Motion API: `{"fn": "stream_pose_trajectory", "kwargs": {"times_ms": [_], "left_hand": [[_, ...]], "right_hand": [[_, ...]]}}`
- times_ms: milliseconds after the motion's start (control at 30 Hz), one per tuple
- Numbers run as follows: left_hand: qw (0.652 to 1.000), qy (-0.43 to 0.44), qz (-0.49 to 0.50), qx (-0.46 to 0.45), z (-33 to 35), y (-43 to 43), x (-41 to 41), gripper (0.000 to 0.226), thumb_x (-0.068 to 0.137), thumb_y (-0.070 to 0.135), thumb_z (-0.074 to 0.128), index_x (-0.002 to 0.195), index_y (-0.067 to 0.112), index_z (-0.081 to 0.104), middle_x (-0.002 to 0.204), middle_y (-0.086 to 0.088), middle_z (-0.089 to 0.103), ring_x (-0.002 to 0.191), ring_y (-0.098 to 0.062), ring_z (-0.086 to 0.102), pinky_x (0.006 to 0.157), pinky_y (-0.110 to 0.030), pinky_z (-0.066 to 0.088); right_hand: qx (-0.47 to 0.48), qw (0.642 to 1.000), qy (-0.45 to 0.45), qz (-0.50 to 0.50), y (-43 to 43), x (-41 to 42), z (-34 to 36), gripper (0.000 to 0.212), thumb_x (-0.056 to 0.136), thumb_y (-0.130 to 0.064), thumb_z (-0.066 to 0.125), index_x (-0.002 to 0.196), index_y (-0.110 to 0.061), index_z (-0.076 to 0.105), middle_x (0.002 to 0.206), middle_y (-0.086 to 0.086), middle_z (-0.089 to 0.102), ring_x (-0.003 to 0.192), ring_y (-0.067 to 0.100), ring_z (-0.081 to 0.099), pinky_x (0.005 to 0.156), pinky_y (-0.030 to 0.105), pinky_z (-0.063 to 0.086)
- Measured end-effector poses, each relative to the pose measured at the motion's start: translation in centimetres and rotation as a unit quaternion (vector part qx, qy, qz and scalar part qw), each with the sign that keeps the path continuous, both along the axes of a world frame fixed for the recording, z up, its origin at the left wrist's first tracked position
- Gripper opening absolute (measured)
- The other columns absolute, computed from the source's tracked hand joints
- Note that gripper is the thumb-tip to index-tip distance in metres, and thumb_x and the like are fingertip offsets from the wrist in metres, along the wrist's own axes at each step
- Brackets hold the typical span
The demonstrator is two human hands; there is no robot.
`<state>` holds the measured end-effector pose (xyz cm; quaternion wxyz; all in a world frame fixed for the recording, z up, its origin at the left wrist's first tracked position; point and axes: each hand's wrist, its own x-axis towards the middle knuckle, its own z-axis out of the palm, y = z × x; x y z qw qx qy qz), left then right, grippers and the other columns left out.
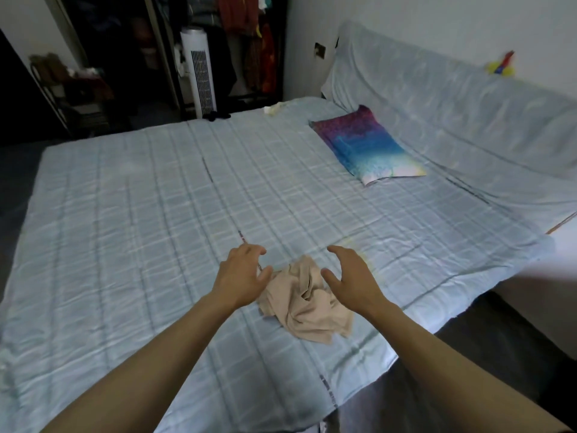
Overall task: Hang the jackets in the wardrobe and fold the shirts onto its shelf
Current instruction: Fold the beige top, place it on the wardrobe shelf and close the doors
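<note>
Two hands, the left hand (243, 273) and the right hand (349, 276), hover on either side of a crumpled beige shirt (307, 303) that lies in a heap near the front edge of the bed (140, 214). Each grip is open, fingers spread and lightly curved, holding nothing; whether any fingertip touches the cloth cannot be told. The step in hand looks like taking up the shirt to fold it. It would go best if each hand finds a distinct edge, a shoulder seam or the hem, rather than grabbing the bunched middle. The shirt can then be lifted, shaken out and laid flat on the bare sheet just ahead, where creases can be smoothed before the sleeves are turned in. The soft, thin fabric will likely sag and twist, so both hands should pinch at matching points. The wardrobe (243, 42) stands open beyond the far side of the bed, next to a white tower fan (199, 73); its shelf cannot be made out in the dark interior
</note>
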<state>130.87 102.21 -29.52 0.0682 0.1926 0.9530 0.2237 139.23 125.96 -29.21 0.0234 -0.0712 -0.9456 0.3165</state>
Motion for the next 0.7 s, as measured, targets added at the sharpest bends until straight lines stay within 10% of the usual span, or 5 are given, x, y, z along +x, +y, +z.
{"fn": "stream_pose_trajectory", "kwargs": {"times_ms": [700], "left_hand": [[0.976,-0.192,0.056,-0.085,-17.3,10.7,-8.1,0.048,0.094,0.042,0.051,0.139,0.025,0.044,0.143,0.000,0.044,0.128,-0.024,0.042,0.101,-0.041,0.040]], "right_hand": [[-0.047,0.979,-0.188,0.060,8.7,-14.3,-18.1,0.046,0.094,-0.028,0.056,0.136,-0.013,0.046,0.131,0.006,0.052,0.118,0.022,0.049,0.095,0.027,0.038]]}}
